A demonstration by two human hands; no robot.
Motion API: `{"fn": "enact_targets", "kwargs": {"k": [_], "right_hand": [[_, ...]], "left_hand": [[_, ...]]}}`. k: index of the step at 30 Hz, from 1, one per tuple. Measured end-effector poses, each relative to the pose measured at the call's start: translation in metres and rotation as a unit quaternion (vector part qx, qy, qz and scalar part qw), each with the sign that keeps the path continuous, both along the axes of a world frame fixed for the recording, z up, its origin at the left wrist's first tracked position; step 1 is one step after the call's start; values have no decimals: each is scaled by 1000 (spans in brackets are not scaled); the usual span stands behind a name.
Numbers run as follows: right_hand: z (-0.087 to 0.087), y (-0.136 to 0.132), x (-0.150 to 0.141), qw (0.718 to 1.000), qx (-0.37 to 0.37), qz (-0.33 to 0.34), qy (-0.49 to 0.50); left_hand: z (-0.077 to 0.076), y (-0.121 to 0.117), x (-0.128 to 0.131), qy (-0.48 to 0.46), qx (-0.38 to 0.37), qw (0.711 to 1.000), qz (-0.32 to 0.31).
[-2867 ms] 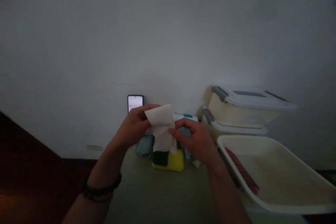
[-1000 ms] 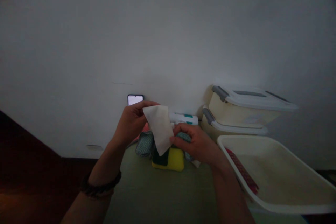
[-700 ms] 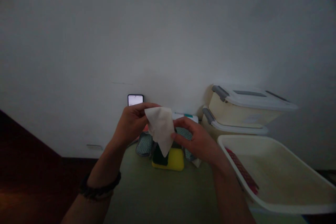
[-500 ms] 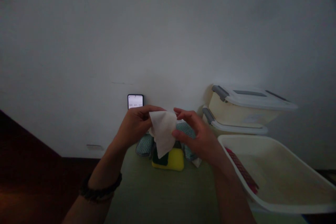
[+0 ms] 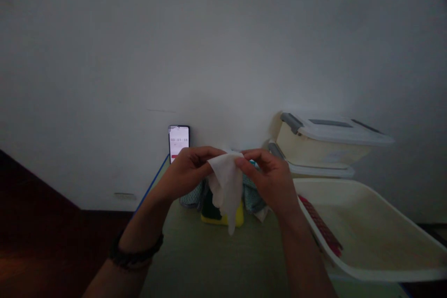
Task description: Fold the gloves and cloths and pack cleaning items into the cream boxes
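A white tissue point(image 5: 228, 181) hangs between my two hands, its lower end drooping to a narrow tip. My left hand point(image 5: 188, 170) pinches the upper left corner, fingers closed. At the upper right edge, my right hand point(image 5: 267, 172) grips the tissue between thumb and fingers. Behind and below the tissue lies a yellow sponge point(image 5: 239, 216) with a dark green piece point(image 5: 209, 212) on its left part, both partly covered. Teal patterned cloths point(image 5: 253, 198) lie on either side of the sponge, partly hidden by my hands.
A phone point(image 5: 179, 137) showing a running timer leans against the wall. To the right, two lidded storage boxes point(image 5: 324, 149) are stacked behind a large white basin point(image 5: 380, 228). A red strip point(image 5: 321, 226) shows along the basin's left side. The green tabletop point(image 5: 223, 260) spreads in front.
The tissue has gone from held up and spread to hanging limp and longer. My right hand, its fingers parted half a second ago, has closed on the upper right edge. More of the phone shows.
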State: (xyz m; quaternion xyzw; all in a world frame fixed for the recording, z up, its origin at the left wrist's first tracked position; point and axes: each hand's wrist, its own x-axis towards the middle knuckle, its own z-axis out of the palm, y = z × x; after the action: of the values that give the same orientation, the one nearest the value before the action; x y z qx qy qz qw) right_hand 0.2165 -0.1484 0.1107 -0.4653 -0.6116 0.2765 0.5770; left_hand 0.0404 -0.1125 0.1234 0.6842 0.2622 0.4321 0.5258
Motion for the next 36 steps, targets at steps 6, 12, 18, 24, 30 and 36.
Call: {"fn": "enact_targets", "kwargs": {"k": [6, 12, 18, 24, 30, 36], "right_hand": [[-1, -1, -3, 996, 35, -78, 0], [0, -2, -6, 995, 50, -88, -6], [1, -4, -3, 998, -15, 36, 52], [-4, 0, 2, 984, -97, 143, 43], [-2, 0, 2, 980, -78, 120, 139], [0, 1, 3, 977, -81, 108, 164]], "left_hand": [[-3, 2, -3, -10, -23, 999, -42], [-4, 0, 4, 23, -37, 999, -15], [-5, 1, 2, 19, -51, 998, 19], [-5, 1, 0, 0, -48, 999, 26], [-8, 6, -2, -51, -80, 994, -48], [-10, 8, -5, -62, -99, 989, -85]]}}
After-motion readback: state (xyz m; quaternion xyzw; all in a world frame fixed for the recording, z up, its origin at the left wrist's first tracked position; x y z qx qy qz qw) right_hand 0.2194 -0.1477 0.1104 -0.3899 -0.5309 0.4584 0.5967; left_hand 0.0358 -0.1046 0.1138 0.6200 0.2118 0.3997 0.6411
